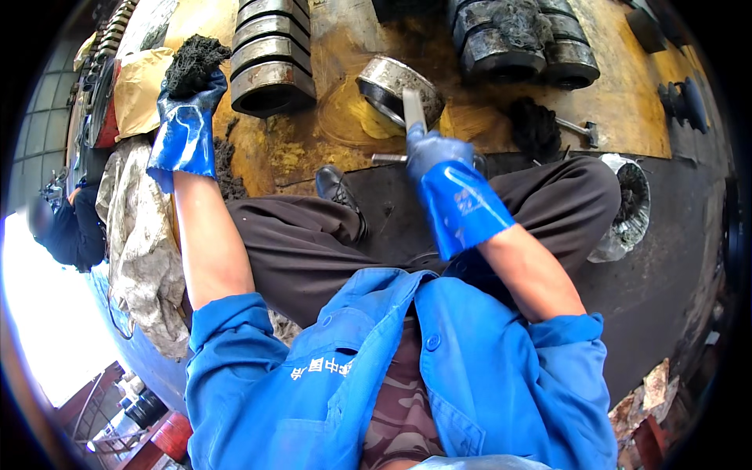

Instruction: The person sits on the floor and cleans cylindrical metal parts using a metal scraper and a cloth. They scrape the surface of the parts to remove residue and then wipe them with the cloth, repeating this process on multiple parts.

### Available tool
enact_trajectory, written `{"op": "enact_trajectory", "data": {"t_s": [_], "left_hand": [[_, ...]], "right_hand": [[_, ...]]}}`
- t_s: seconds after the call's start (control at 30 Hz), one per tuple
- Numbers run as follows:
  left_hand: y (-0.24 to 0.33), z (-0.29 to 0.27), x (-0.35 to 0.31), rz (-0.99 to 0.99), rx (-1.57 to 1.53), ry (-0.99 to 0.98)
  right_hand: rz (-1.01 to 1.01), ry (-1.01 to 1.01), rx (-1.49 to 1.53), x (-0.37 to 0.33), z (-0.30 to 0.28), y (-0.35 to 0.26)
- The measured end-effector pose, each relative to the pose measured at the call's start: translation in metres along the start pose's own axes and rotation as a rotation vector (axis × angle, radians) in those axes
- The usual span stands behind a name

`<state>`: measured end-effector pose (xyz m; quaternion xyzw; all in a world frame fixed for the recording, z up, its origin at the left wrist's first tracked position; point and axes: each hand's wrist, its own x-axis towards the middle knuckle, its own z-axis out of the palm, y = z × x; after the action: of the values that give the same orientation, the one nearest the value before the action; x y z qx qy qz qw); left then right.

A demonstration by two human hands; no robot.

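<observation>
My left hand, in a blue rubber glove, is closed on a dark, stringy wad at the upper left, beside a brown paper bag. In the middle, my right hand, gloved alike, grips a flat metal bar that points away from me. The bar's far end overlaps a metal ring in this view; whether they touch I cannot tell. A short rod sticks out left of the right hand. The ring lies tilted on the stained yellowish work surface.
Rows of thick metal rings stand at the far left, with more rings at the far right. Right of my hand lie a dark wad and a hammer-like tool. A plastic-lined container stands by my knee. Another person is at left.
</observation>
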<state>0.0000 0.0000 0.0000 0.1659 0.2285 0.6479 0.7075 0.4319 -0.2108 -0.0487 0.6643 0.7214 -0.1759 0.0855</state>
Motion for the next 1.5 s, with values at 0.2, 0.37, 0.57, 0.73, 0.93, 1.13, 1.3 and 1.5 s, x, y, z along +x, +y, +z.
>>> {"op": "enact_trajectory", "data": {"t_s": [0.2,0.37,0.57,0.73,0.93,1.13,1.3,1.5], "left_hand": [[-0.002,0.014,-0.004,0.065,0.045,0.068],[-0.009,0.014,0.001,0.095,0.015,0.144],[-0.011,0.034,-0.007,0.087,0.129,0.16],[-0.003,0.021,-0.013,0.071,0.076,0.105],[0.0,0.015,-0.02,0.063,0.072,0.103],[-0.005,0.008,-0.022,0.064,0.061,0.099],[0.004,0.006,-0.025,0.076,0.062,0.097],[0.003,0.002,-0.027,0.071,0.049,0.09]], "right_hand": [[-0.041,0.124,-0.043,-0.002,-0.007,0.008],[-0.003,0.015,-0.042,0.005,-0.017,0.018],[-0.204,-0.116,-0.229,-0.009,-0.026,0.04],[-0.41,-0.167,-0.387,0.004,-0.031,0.068],[-0.473,-0.175,-0.43,0.01,-0.036,0.081],[-0.503,-0.185,-0.487,0.014,-0.042,0.083],[-0.511,-0.206,-0.497,0.017,-0.044,0.08],[-0.517,-0.242,-0.555,0.017,-0.048,0.087]]}}
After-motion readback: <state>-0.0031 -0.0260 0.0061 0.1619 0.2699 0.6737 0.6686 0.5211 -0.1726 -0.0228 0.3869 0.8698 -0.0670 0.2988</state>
